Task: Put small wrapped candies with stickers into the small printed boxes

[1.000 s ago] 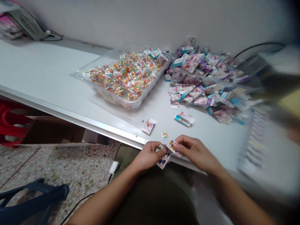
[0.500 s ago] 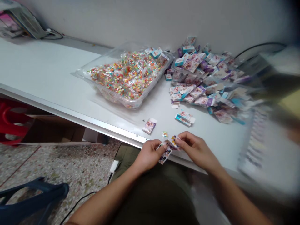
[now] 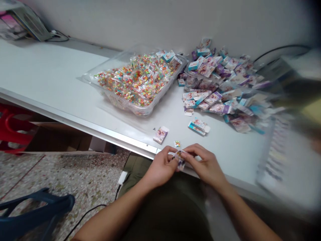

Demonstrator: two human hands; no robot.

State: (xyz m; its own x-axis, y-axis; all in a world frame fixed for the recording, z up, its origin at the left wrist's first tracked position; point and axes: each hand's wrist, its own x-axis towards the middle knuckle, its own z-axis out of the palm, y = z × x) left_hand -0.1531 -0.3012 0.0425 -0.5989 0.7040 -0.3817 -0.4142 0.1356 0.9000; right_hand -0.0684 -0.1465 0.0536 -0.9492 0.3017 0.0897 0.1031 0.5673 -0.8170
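Over the table's front edge, my left hand [image 3: 163,167] and my right hand [image 3: 203,162] are close together. Both pinch a small printed sheet [image 3: 181,163] with dark and yellow round spots, perhaps a sticker sheet; fingers cover much of it. Just beyond my fingertips lies a tiny clear packet of coloured beads or candies [image 3: 177,143]. A small purple-and-white box [image 3: 161,134] rests to the left of it, its end flap raised. Farther right, a blue-and-white box [image 3: 199,127] lies on its side with an open flap.
A clear plastic tray [image 3: 144,111] full of colourful little packets stands mid-table. To its right is a large heap of small printed boxes [image 3: 213,97]. A blurred white stack [image 3: 276,167] sits at the right. Below left are a cardboard box [image 3: 60,137] and a red stool [image 3: 12,130].
My right hand has moved left toward my left hand. The printed pieces that were spread apart between the hands are now brought together into one small sheet.
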